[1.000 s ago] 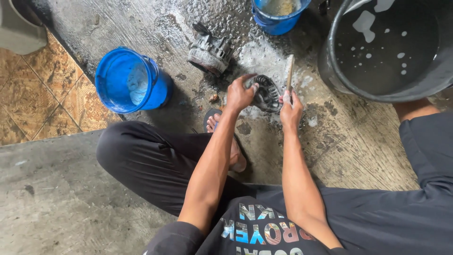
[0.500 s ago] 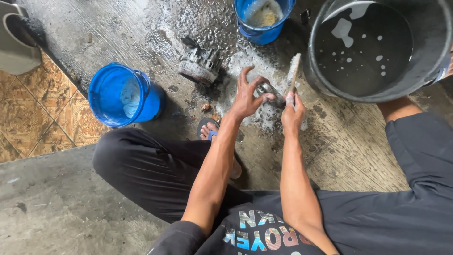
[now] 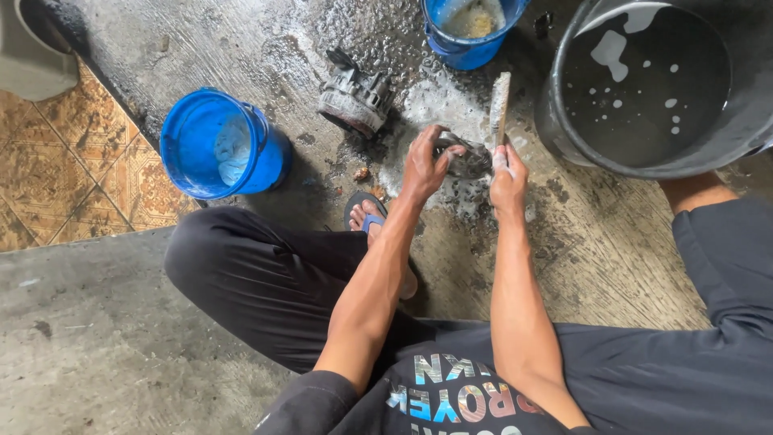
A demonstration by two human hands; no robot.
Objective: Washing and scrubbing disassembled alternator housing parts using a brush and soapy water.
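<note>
Left hand [image 3: 424,165] clamped over dark metal part [image 3: 467,159] on wet floor [image 3: 612,250], right hand [image 3: 507,179] fisted round upright brush [image 3: 500,101] just beside it; suds spread, grime remaining, scrubbing seemingly midway.

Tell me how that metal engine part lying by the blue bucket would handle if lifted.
The engine part looks like solid cast metal, so probably heavy and stiff. It lies on wet, foamy concrete, so likely slippery. Its rounded body might roll.

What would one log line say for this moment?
left hand: steadies metal part | right hand: holds brush | floor: wet, soapy
</note>
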